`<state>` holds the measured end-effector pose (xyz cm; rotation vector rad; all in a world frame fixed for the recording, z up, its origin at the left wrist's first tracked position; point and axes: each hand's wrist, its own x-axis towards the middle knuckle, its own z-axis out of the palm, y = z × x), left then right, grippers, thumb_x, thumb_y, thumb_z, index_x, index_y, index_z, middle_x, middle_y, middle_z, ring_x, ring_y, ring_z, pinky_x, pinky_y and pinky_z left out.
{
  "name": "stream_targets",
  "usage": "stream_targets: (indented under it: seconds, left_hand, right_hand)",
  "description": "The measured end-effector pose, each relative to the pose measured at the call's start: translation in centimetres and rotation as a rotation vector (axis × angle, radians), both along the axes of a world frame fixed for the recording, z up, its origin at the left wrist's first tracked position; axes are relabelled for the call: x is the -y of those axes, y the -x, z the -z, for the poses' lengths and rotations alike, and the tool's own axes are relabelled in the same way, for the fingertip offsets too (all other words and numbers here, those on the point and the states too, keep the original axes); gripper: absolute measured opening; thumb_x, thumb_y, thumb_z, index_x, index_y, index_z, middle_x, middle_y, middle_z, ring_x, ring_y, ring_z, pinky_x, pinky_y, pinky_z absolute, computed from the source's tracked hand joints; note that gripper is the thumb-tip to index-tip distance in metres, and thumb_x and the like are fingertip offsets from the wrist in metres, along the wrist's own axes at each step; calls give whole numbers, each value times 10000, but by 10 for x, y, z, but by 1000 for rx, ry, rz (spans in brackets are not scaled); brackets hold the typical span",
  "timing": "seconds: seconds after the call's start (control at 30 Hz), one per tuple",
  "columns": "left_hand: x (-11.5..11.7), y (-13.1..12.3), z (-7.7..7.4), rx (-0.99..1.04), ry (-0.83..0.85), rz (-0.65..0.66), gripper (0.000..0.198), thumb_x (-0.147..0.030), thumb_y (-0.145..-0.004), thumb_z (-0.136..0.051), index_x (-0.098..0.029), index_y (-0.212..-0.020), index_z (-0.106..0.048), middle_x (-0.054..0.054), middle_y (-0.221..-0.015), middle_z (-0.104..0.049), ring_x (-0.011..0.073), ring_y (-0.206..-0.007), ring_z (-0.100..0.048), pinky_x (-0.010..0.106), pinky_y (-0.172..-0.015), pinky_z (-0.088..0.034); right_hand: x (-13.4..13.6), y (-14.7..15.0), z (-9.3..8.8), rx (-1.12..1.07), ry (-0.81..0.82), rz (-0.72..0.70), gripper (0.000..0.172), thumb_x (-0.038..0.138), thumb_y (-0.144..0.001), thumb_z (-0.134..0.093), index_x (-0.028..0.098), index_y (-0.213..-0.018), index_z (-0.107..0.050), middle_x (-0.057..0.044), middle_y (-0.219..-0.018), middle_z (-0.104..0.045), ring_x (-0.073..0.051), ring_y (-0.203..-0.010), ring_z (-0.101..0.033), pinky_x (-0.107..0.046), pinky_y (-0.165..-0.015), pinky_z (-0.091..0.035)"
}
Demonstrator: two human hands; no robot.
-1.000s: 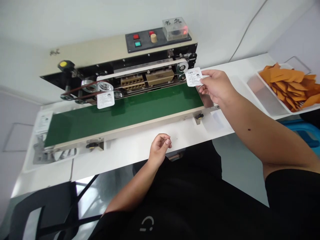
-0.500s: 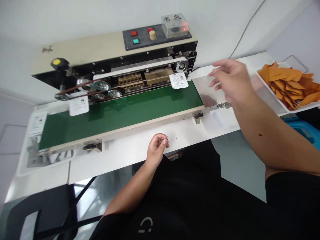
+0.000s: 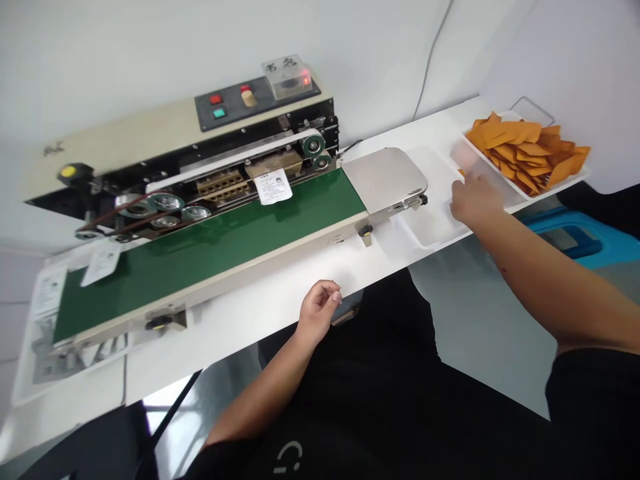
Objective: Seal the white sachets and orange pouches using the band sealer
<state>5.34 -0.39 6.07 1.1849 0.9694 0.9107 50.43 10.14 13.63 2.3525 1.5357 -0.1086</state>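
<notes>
My left hand (image 3: 319, 310) rests at the table's front edge, palm partly showing, its fingers loosely curled and open with nothing in them. My right hand (image 3: 477, 200) is over the shallow white tray (image 3: 435, 237), its fingers bent and closed downward. A small orange bit (image 3: 461, 172) shows by its fingertips; what the fingers hold is hidden. On the left stands a band sealing machine (image 3: 150, 127) with a green conveyor belt (image 3: 220, 240). One printed white sachet (image 3: 273, 187) hangs from its sealing band; another white sachet (image 3: 101, 262) lies tilted at the belt's left end.
A white bin (image 3: 560, 187) full of orange packets (image 3: 530, 150) stands at the right. The metal end plate (image 3: 385, 177) adjoins the belt. A tray (image 3: 25, 383) with grey-white sachets sits at the left below the belt. A blue container (image 3: 595, 233) is under the table.
My right hand has moved from above the metal plate to the tray beside the orange packets, and its fingers have curled. Both sachets have travelled left along the machine. The view has turned right.
</notes>
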Motion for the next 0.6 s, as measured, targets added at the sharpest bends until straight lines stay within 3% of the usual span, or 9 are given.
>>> stream_targets:
  seconds: [0.07, 0.27, 0.5, 0.6]
  left_hand:
    - [2, -5, -3, -13, -11, 14, 324, -503, -968, -764, -193, -1027, -693, 22, -840, -669, 153, -763, -641, 283, -758, -520]
    - [7, -13, -14, -50, -36, 14, 361, -540, -953, -767, -189, -995, -698, 26, -811, -671, 157, -741, -637, 293, -751, -524]
    - [8, -10, -19, -97, -35, -20, 411, -586, -923, -782, -186, -969, -701, 35, -809, -688, 164, -737, -652, 294, -736, -532]
    - [7, -9, -20, -117, -37, -29, 409, -587, -923, -780, -188, -969, -704, 37, -810, -693, 167, -740, -655, 295, -737, -534]
  right_hand:
    - [-1, 2, 3, 14, -75, -44, 418, 168, -1038, -530, 69, -1438, -598, -329, -1622, -366, -397, -1453, -316, -491, -1019, -380]
    - [-15, -9, 18, 147, -8, -91, 429, 81, -997, -507, -41, -1381, -653, -355, -1515, -482, -394, -1458, -333, -555, -1140, -226]
    - [-23, -17, 34, 113, 26, -164, 299, 43, -990, -476, 23, -1126, -742, -340, -1456, -555, -349, -1493, -336, -569, -1158, -172]
    - [-34, -22, 35, 65, 81, -159, 153, 83, -955, -597, 34, -976, -741, -345, -1275, -663, -378, -1459, -408, -581, -1160, -183]
